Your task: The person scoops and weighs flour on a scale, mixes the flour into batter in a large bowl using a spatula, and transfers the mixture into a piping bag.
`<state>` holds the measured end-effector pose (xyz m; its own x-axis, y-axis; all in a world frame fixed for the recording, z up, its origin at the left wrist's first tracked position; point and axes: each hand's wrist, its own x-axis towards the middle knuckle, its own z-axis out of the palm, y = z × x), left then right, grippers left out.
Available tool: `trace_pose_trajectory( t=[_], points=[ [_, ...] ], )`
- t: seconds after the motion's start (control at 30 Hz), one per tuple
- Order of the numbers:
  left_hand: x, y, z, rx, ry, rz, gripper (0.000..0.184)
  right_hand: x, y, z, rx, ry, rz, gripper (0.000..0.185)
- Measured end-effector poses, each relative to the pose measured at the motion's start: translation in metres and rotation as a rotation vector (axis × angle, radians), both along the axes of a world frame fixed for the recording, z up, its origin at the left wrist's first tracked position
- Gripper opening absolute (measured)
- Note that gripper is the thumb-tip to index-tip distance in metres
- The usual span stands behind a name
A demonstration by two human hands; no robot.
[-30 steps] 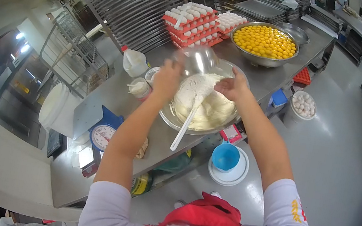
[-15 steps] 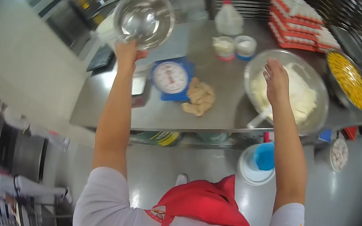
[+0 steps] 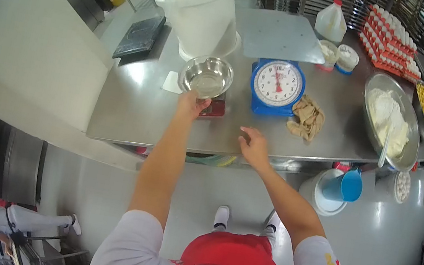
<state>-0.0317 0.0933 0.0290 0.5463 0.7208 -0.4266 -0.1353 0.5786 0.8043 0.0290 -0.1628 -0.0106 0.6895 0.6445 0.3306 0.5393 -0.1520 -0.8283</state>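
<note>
white short sleeves (image 3: 135, 237), red apron (image 3: 228, 250) with straps, white shoes (image 3: 221, 215)

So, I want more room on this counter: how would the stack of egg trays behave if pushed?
The stack of egg trays is probably fragile, with white eggs on top. Being several layers high, it might shift or topple if pushed near the top. So many eggs likely make it heavy.
</note>
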Motion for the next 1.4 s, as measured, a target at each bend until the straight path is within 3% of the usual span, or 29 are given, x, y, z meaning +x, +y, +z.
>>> trace_pose_trajectory(
  t=[0.13, 0.2, 0.23, 0.27, 0.3, 0.33, 0.4, 0.57, 0.63, 0.67, 0.77, 0.83, 0.9, 0.97, 1.0, 1.07, 1.13, 1.2, 1.33, 1.4],
  points=[
    [-0.023, 0.002, 0.011, -0.035, 0.070, -0.054, 0.035, -0.022, 0.043, -0.012, 0.005, 0.110, 0.014, 0.040],
    [-0.045, 0.014, 0.008, 0.235, 0.389, 0.006, 0.041, -0.017, 0.071, -0.018, -0.055, 0.234, -0.033, 0.045],
    [-0.051, 0.035, -0.023, 0.237, 0.395, 0.003, 0.041, -0.012, 0.085, -0.021, -0.104, 0.359, -0.079, 0.049],
    [-0.056, 0.063, -0.078, 0.604, 0.505, -0.022, 0.044, -0.008, 0.097, -0.027, -0.104, 0.368, -0.080, 0.049],
    [-0.061, 0.064, -0.077, 0.976, 0.600, -0.047, 0.048, -0.003, 0.108, -0.028, -0.098, 0.309, -0.063, 0.052],
    [-0.063, 0.062, -0.077, 0.980, 0.598, -0.049, 0.048, 0.000, 0.115, -0.029, -0.090, 0.247, -0.048, 0.055],
    [-0.064, 0.041, -0.070, 0.579, 0.347, -0.140, 0.046, -0.003, 0.119, -0.024, -0.130, 0.283, -0.060, 0.056],
    [-0.070, 0.025, -0.071, 0.529, 0.353, -0.139, 0.047, -0.007, 0.114, -0.041, -0.092, 0.351, -0.063, 0.055],
    [-0.074, 0.015, -0.068, 0.523, 0.392, -0.177, 0.051, -0.025, 0.092, 0.006, -0.073, 0.450, -0.059, 0.054],
    [-0.076, 0.007, -0.062, 0.516, 0.376, -0.164, 0.052, -0.022, 0.093, -0.006, -0.078, 0.452, -0.061, 0.054],
    [-0.076, -0.007, -0.070, 0.536, 0.317, -0.098, 0.054, -0.021, 0.087, -0.039, 0.089, 0.352, 0.004, 0.051],
    [-0.082, -0.009, -0.071, 0.577, 0.275, -0.044, 0.056, -0.045, 0.078, -0.022, 0.244, 0.141, -0.128, 0.043],
    [-0.109, -0.021, -0.054, 0.604, 0.340, -0.025, 0.052, -0.085, 0.046, -0.019, 0.145, 0.194, -0.071, 0.040],
    [-0.149, -0.043, -0.045, 0.634, 0.254, 0.011, 0.042, -0.118, 0.015, -0.095, 0.174, 0.835, 0.331, 0.033],
    [-0.175, -0.050, -0.052, 0.750, 0.325, -0.093, 0.036, -0.117, 0.023, -0.109, 0.178, 0.840, 0.340, 0.033],
    [-0.232, -0.060, -0.082, 0.835, 0.479, -0.273, 0.035, -0.127, 0.040, -0.134, -0.270, 1.217, -0.234, 0.033],
    [-0.258, -0.061, -0.095, 0.812, 0.584, -0.330, 0.039, -0.103, 0.075, -0.186, 0.026, 1.266, -0.335, 0.031],
    [-0.271, -0.070, -0.075, 0.630, 0.787, -0.316, 0.039, -0.078, 0.095, -0.202, 0.163, 1.456, -0.217, 0.026],
    [-0.276, -0.062, -0.082, 0.558, 0.913, -0.562, 0.034, -0.094, 0.093, -0.166, 0.041, 1.523, -0.417, 0.020],
    [-0.270, -0.058, -0.097, 0.892, 0.760, -0.763, 0.024, -0.100, 0.080, -0.164, 0.101, 1.519, -0.381, 0.018]
  ],
)
